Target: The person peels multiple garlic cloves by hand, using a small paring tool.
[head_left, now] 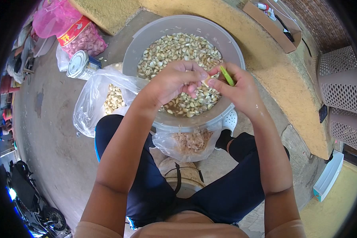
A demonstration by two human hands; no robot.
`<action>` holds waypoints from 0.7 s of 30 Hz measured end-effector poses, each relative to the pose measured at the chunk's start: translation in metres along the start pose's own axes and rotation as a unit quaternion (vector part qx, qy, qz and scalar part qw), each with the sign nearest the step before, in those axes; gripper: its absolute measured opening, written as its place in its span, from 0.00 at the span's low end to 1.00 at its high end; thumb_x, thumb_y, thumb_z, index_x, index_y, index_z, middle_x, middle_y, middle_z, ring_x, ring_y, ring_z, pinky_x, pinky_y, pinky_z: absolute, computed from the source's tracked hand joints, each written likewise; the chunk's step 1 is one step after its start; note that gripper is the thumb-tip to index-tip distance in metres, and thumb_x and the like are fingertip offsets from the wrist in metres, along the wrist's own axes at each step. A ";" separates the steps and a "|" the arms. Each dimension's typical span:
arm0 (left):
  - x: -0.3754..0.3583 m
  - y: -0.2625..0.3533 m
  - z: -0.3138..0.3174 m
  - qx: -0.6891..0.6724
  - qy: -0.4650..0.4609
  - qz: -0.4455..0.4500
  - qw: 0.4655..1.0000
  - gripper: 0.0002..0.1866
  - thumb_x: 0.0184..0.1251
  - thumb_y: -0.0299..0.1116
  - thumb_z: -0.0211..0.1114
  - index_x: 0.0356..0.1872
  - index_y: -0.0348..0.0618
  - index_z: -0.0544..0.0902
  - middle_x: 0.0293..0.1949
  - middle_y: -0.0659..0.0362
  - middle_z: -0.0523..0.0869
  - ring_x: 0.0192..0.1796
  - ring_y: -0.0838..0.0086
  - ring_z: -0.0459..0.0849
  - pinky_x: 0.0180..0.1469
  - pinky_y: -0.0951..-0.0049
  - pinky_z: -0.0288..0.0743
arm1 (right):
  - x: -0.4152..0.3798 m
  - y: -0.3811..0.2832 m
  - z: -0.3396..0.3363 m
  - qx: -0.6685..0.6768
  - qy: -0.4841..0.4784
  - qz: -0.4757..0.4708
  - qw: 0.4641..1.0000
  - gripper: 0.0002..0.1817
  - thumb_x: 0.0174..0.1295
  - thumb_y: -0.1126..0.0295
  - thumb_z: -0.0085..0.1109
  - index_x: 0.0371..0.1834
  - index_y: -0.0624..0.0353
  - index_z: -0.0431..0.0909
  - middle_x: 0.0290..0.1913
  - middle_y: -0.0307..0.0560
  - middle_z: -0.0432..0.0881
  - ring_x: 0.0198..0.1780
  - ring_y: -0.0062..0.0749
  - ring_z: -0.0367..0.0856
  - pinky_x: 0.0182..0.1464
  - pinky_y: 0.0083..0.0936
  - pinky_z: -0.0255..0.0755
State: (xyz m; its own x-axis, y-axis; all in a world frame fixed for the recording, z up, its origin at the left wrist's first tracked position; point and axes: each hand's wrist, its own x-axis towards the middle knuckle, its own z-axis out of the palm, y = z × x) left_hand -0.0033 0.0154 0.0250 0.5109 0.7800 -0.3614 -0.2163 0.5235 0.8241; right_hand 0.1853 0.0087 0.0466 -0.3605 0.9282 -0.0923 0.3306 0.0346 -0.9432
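Presently, in the head view, the left hand (182, 79) is closed in a pinch, thumb against fingertips, on a single pale clove (206, 81). The clove is positioned above the grey tub (168, 24), between the two hands. The right hand (237, 81) is curled around a slim green tool (227, 75), its thumb beside the clove; whether that thumb bears on the clove cannot be told. The tool's working end is not distinguishable.

The tub stands on the floor (51, 115) and contains a large quantity of loose cloves (174, 45), many with pale skins. To its left lies a clear plastic bag (90, 101), open, with peeled cloves (114, 97) inside. On the tub's near side, a second clear bag (162, 141) contains brownish skins (192, 141).

Farther left, a can (82, 65) stands near a pink net bag (87, 39) bearing a red label. At far right, a cardboard box (273, 25) with assorted small items rests on a yellow ledge (275, 77); perforated crates (341, 75) are stacked beyond it to the right. A motorcycle (33, 198) is observed at near left.
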 end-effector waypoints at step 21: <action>-0.001 -0.001 0.012 0.146 0.050 0.051 0.987 0.11 0.56 0.33 0.64 0.34 0.35 0.78 0.25 0.59 0.79 0.27 0.80 0.78 0.30 0.81 0.74 | 0.004 0.006 0.014 0.060 0.111 0.093 0.988 0.08 0.57 0.68 0.57 0.34 0.62 0.76 0.22 0.42 0.76 0.23 0.20 0.72 0.25 0.20 0.65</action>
State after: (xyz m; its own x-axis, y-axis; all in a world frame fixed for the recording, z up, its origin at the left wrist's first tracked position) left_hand 0.0065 0.0093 0.0297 0.4104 0.8610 -0.3004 -0.0057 0.3318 0.9433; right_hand 0.1741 0.0074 0.0359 -0.0991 0.9731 -0.2080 0.2627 -0.1761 -0.9487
